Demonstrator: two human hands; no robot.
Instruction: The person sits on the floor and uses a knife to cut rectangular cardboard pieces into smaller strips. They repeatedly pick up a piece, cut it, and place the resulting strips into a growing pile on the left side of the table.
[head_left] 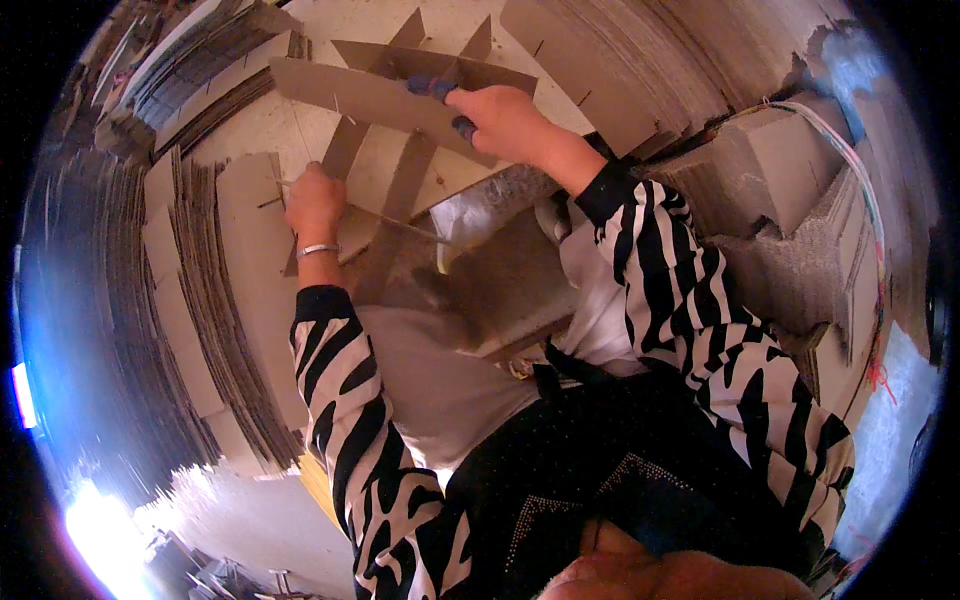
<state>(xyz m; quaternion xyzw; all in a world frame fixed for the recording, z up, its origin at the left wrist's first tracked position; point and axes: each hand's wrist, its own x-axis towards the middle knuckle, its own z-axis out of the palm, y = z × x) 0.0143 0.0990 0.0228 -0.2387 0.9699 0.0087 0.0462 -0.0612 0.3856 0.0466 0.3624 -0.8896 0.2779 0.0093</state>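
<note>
Slotted cardboard divider strips, half assembled into a lattice (400, 130) on the work surface, just right of the big stack of flat cardboard sheets (200, 290). Right hand (505, 120), fingertips taped blue, pinches the long cross strip (370, 98) along its top edge at the far side of the lattice. Left hand (315, 200) is closed on a lower strip's end beside the stack. Judged light, stiff along its length, easily creased at the slots; best held near the slots, by the edges.

We count 2 hands: left hand (314, 203), right hand (503, 118). We see about 5 slotted cardboard strips (370, 98) interlocked, 1 silver bracelet (318, 249), and 2 cardboard stacks (205, 300).
</note>
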